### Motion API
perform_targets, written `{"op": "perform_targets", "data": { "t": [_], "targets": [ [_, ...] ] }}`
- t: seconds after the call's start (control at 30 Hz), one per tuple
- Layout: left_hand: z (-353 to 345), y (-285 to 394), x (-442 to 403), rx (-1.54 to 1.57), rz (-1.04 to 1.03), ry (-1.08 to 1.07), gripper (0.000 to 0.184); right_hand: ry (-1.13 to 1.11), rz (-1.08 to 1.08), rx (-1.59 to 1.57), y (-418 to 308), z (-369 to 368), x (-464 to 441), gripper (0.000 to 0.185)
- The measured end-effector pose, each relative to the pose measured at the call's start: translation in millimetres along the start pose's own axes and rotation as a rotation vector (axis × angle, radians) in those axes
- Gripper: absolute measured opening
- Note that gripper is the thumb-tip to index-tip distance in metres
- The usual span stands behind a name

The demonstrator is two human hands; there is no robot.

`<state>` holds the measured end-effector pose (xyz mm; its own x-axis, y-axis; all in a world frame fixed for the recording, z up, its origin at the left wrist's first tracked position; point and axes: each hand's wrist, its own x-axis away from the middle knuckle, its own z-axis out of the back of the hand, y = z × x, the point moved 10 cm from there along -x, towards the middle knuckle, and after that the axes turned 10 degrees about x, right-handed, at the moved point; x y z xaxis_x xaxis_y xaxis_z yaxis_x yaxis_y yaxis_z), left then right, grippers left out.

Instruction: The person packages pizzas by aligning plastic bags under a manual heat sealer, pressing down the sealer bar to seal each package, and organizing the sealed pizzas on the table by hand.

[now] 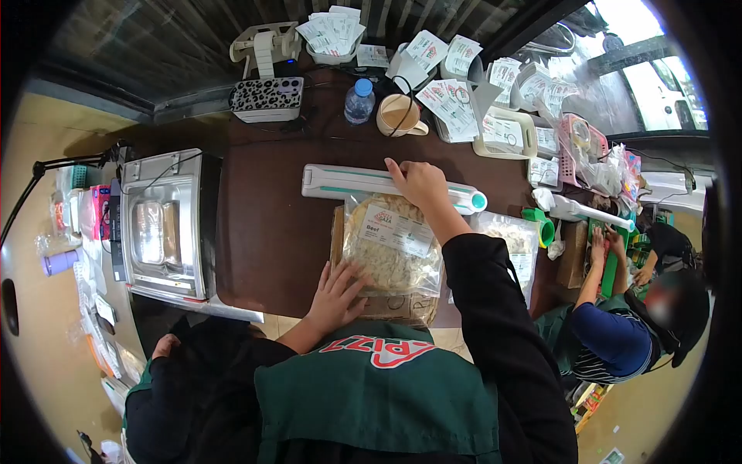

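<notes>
A clear plastic bag point(369, 263) with a printed "Beef" label holds flat, pale round food, probably pizzas. It rests on cardboard point(390, 309) at the table's front edge. My left hand point(338, 294) lies on the bag's lower left corner, fingers spread. Across the bag's top edge sits a long white and teal bar, which looks like a bag sealer point(340, 182). My right hand point(421, 185) grips it from above near its middle, the fingers curled and partly hidden. Beside my right sleeve lies another labelled bag point(519, 251).
A vacuum sealer point(170, 224) stands at the left. Along the back are a label printer point(267, 50), a water bottle point(359, 102), a mug point(398, 116) and containers of labels point(448, 104). A green tape roll point(541, 224) lies to the right. A co-worker point(610, 332) works at the far right.
</notes>
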<state>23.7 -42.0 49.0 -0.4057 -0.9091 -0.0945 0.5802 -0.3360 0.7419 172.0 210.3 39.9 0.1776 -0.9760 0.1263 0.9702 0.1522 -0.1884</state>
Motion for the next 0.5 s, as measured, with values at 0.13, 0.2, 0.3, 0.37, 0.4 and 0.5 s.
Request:
{"op": "perform_targets", "data": {
  "t": [0.13,0.2,0.3,0.37,0.4,0.5],
  "targets": [
    [-0.7,-2.8,-0.3,0.007,0.013,-0.002,0.057,-0.068,-0.005,0.000,-0.1,-3.5,-1.9,0.062],
    [-1.3,-4.4,-0.4,0.016,0.024,-0.009,0.057,-0.088,-0.006,0.009,-0.2,-4.9,-1.9,0.062],
    [-1.8,-5.7,0.0,0.021,0.013,0.000,0.057,-0.057,-0.005,0.016,-0.4,-3.0,-2.5,0.063],
    [-1.8,-6.4,0.4,0.017,0.021,-0.003,0.057,-0.031,-0.006,0.000,-0.6,-2.0,-2.4,0.064],
    [-2.0,-6.4,0.2,0.016,0.024,-0.004,0.057,-0.027,-0.002,0.001,-0.9,-1.7,-2.2,0.064],
    [-1.5,-4.4,0.8,0.014,0.027,0.000,0.058,0.001,0.018,0.015,-2.5,-0.5,0.4,0.064]
  ]
}}
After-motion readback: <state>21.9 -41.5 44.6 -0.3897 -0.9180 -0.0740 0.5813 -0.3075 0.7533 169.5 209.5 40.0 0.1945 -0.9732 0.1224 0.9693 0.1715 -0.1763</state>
